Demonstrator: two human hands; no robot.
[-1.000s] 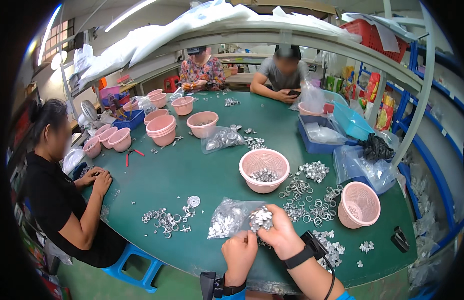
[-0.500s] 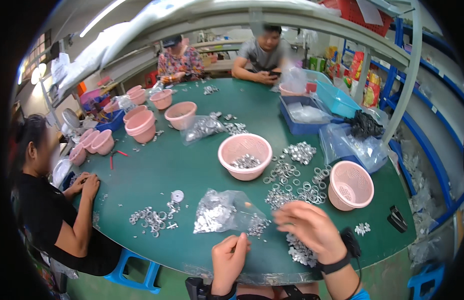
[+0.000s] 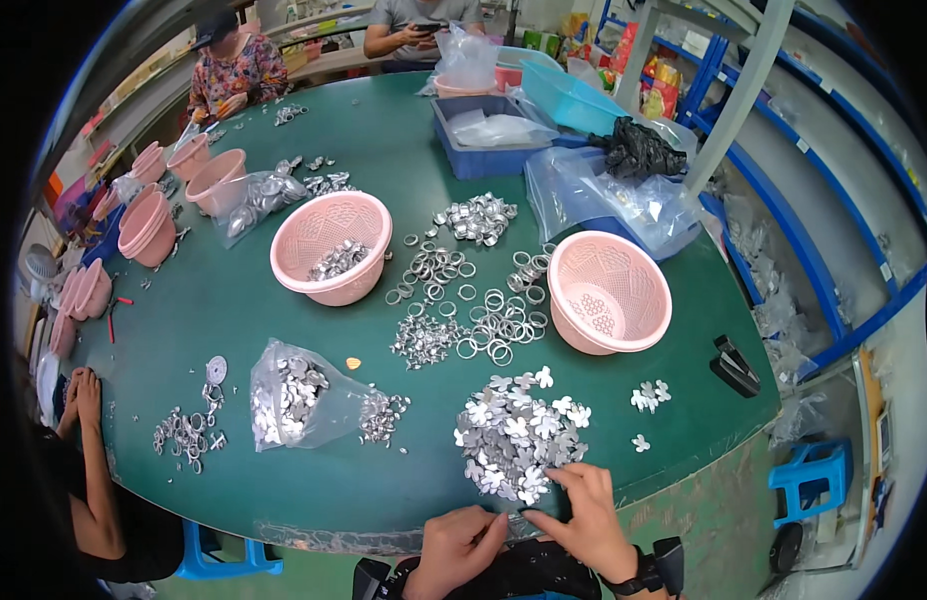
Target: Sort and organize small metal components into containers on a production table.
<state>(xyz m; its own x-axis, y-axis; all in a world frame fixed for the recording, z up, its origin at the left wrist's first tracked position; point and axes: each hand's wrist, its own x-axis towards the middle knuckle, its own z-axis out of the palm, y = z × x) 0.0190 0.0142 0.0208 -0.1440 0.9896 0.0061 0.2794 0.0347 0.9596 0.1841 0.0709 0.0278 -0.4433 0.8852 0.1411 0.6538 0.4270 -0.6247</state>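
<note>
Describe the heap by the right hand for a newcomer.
On the green table, find the right hand at the near edge. Just beyond it lies a broad heap of flat silvery lobed pieces. It dwarfs the similar cluster to its right.

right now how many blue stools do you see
2: one blue stool at lower left, another at lower right. More may be hidden under the table.
</note>
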